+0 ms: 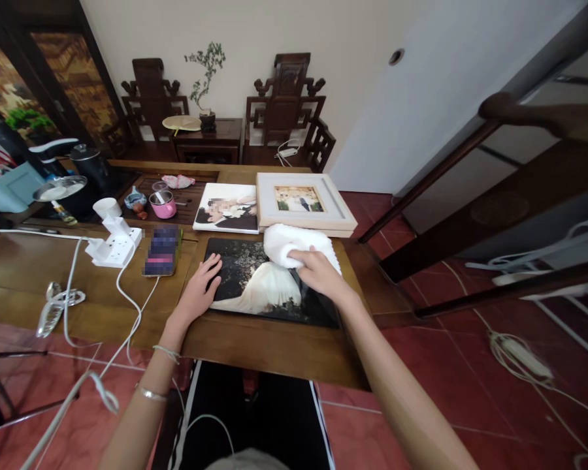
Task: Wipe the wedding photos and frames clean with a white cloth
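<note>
A large dark photo print lies flat on the wooden table in front of me. My right hand is closed on a white cloth that rests on the print's upper right part. My left hand lies flat with fingers spread on the print's left edge, holding it down. Behind the print lie a second photo print and a pale framed picture.
A phone, a white power strip with cables, a pink pot on a tea tray and a kettle stand to the left. Carved chairs and a small plant are behind. A dark railing runs along the right.
</note>
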The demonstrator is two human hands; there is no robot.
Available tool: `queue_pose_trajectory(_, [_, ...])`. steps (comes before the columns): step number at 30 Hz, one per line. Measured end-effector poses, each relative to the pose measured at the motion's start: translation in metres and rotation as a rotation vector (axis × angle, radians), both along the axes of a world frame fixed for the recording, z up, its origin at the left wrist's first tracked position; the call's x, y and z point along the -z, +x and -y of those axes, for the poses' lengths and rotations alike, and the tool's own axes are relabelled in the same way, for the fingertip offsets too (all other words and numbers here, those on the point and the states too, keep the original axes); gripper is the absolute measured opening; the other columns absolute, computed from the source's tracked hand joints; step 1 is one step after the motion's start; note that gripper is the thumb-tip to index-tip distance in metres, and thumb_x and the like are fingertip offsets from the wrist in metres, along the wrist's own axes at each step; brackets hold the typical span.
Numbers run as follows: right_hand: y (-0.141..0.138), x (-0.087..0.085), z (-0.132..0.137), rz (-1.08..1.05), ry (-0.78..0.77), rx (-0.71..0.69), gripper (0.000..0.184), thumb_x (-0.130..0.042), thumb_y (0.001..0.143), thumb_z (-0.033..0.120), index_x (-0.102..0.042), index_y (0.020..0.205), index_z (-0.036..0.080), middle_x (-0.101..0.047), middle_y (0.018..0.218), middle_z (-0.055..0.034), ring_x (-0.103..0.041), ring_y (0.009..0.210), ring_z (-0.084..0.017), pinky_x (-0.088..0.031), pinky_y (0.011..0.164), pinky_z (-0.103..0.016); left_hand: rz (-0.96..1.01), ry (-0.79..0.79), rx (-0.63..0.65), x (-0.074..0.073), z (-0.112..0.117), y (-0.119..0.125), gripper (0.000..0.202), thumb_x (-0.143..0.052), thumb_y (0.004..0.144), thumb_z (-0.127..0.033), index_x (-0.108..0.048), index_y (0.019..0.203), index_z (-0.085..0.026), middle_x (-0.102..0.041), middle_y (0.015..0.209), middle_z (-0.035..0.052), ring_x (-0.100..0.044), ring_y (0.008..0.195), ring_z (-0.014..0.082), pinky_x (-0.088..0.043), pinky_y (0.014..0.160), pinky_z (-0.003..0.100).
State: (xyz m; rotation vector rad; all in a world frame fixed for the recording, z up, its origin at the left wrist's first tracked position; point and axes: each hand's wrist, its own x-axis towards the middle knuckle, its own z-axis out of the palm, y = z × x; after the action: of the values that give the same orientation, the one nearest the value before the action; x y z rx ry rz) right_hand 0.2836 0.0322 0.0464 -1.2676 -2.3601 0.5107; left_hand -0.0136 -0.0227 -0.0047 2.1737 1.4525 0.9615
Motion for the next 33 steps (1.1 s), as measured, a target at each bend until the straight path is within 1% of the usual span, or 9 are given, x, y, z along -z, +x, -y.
queue_pose_trajectory(6, [-0.009, 0.007, 0.077, 0.034, 0.02, 0.027, 0.045, -0.035, 0.06, -0.002, -0.061, 0.092, 0.018, -0.057, 0.133, -0.0155, -0.033, 0.138, -0.033, -0.018, 0.11, -0.066, 0.005, -0.006, -0.011, -0.001, 0.001, 0.002, 0.041, -0.039, 0.097, -0.029, -0.053, 0.134, -0.018, -0.046, 0.146, 0.0129, -0.034, 0.141, 0.0236, -0.023, 0.116, 0.052])
queue_pose_trajectory(9, [-0.009, 0.005, 0.124, 0.062, 0.004, -0.059, 0.044, -0.034, 0.06, -0.005, -0.061, 0.086, 0.019, -0.048, 0.145, -0.0116, -0.023, 0.143, -0.03, -0.012, 0.114, -0.065, -0.003, -0.014, -0.014, -0.003, 0.002, 0.003, 0.041, -0.038, 0.097, -0.028, -0.052, 0.135, -0.017, -0.046, 0.146, 0.013, -0.033, 0.142, 0.0241, -0.022, 0.116, 0.053])
queue_pose_trajectory(12, [-0.009, 0.0, 0.147, 0.076, -0.04, -0.137, 0.049, -0.033, 0.057, -0.007, -0.06, 0.087, 0.02, -0.05, 0.143, -0.0082, -0.018, 0.144, -0.027, -0.011, 0.115, -0.065, -0.015, -0.021, -0.01, -0.004, 0.002, 0.003, 0.042, -0.038, 0.097, -0.027, -0.051, 0.136, -0.018, -0.046, 0.147, 0.0128, -0.033, 0.142, 0.0241, -0.022, 0.116, 0.053])
queue_pose_trajectory(15, [-0.013, -0.005, 0.138, 0.116, -0.09, -0.127, 0.05, -0.033, 0.058, -0.007, -0.061, 0.092, 0.018, -0.047, 0.145, -0.0136, -0.022, 0.143, -0.029, -0.014, 0.114, -0.064, -0.013, -0.021, -0.003, -0.005, 0.003, 0.004, 0.042, -0.038, 0.097, -0.027, -0.051, 0.136, -0.019, -0.045, 0.147, 0.0126, -0.033, 0.142, 0.0242, -0.022, 0.116, 0.053])
queue_pose_trajectory(18, [-0.023, -0.008, 0.101, 0.15, -0.102, -0.073, 0.05, -0.035, 0.063, -0.006, -0.062, 0.099, 0.014, -0.046, 0.143, -0.0216, -0.027, 0.141, -0.033, -0.018, 0.111, -0.064, -0.007, -0.029, -0.003, -0.005, 0.003, 0.003, 0.041, -0.038, 0.097, -0.028, -0.052, 0.135, -0.018, -0.045, 0.147, 0.0131, -0.033, 0.142, 0.0243, -0.022, 0.117, 0.052])
queue_pose_trajectory(23, [-0.042, -0.011, 0.025, 0.125, -0.071, -0.068, 0.054, -0.035, 0.063, -0.005, -0.062, 0.105, 0.015, -0.063, 0.123, -0.0162, -0.035, 0.138, -0.032, -0.024, 0.106, -0.063, -0.007, -0.03, 0.009, -0.004, 0.003, 0.002, 0.041, -0.038, 0.097, -0.027, -0.053, 0.133, -0.017, -0.046, 0.146, 0.014, -0.033, 0.142, 0.0243, -0.022, 0.117, 0.052])
queue_pose_trajectory(26, [-0.048, -0.012, 0.003, 0.122, -0.056, -0.059, 0.054, -0.034, 0.065, -0.005, -0.062, 0.108, 0.013, -0.064, 0.12, -0.0173, -0.037, 0.137, -0.032, -0.024, 0.105, -0.063, -0.009, -0.024, 0.002, -0.002, 0.002, 0.002, 0.041, -0.038, 0.097, -0.027, -0.054, 0.133, -0.016, -0.046, 0.146, 0.0138, -0.033, 0.141, 0.0243, -0.023, 0.116, 0.052])
queue_pose_trajectory(29, [-0.05, -0.01, 0.015, 0.143, -0.05, -0.049, 0.057, -0.034, 0.065, -0.007, -0.06, 0.111, 0.013, -0.059, 0.129, -0.0196, -0.03, 0.14, -0.033, -0.021, 0.105, -0.067, -0.004, -0.017, -0.007, -0.001, 0.002, 0.003, 0.041, -0.038, 0.097, -0.028, -0.053, 0.133, -0.017, -0.047, 0.146, 0.0131, -0.034, 0.141, 0.0239, -0.023, 0.116, 0.052])
queue_pose_trajectory(33, [-0.05, -0.006, 0.075, 0.169, -0.057, -0.071, 0.056, -0.035, 0.065, -0.008, -0.06, 0.109, 0.015, -0.048, 0.142, -0.0175, -0.02, 0.143, -0.033, -0.016, 0.109, -0.067, 0.0, -0.018, -0.016, 0.0, 0.002, 0.004, 0.041, -0.038, 0.097, -0.028, -0.054, 0.133, -0.017, -0.047, 0.145, 0.0133, -0.035, 0.141, 0.0237, -0.024, 0.117, 0.051])
